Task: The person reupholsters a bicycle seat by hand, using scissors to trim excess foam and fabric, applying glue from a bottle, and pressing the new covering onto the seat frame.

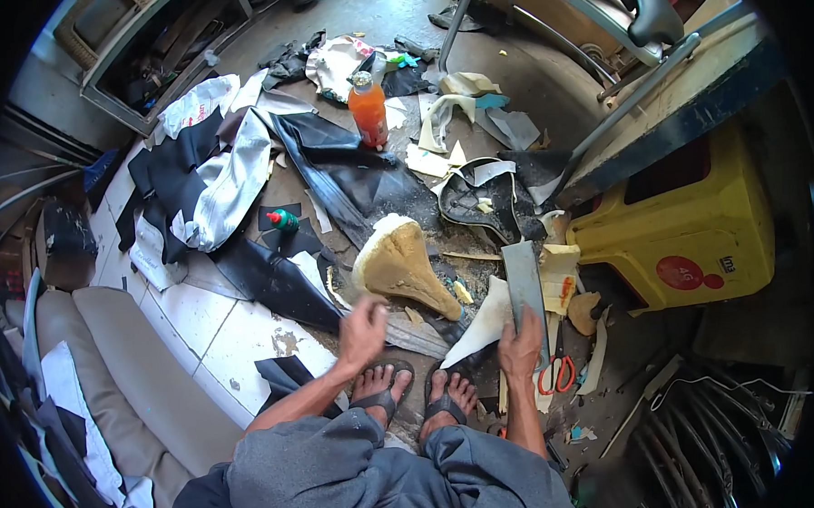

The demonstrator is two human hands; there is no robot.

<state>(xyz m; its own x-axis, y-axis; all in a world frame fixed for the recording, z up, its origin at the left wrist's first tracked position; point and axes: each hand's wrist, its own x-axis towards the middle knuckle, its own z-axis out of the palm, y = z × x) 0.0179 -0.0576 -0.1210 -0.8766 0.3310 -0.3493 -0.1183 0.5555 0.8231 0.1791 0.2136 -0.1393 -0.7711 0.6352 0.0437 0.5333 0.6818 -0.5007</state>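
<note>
Grey floor [387, 14], littered with foam scraps [430, 160], surrounds a tan, saddle-shaped foam pad [403, 268]. To the right of that pad, on its near side, the right hand [520, 344] is closed round the near part of a flat grey bar [523, 281], whose far end points away. The left hand [363, 333] is just beside the pad's near left edge, fingers curled; whether they pinch anything, I cannot tell. Between pad and bar lies a white wedge [487, 319]. Orange-handled scissors [557, 364] lie to the pad's right, on its near side. Beyond the pad on its right is a hollow black seat shell [459, 197]; on its left, a small green bottle [285, 221]; straight beyond, a bottle of orange liquid [367, 119] stands upright. Well to the pad's right is a yellow plastic box [741, 203]; well to its left, silver fabric [232, 193] and a long grey-brown cushion [153, 365].
</note>
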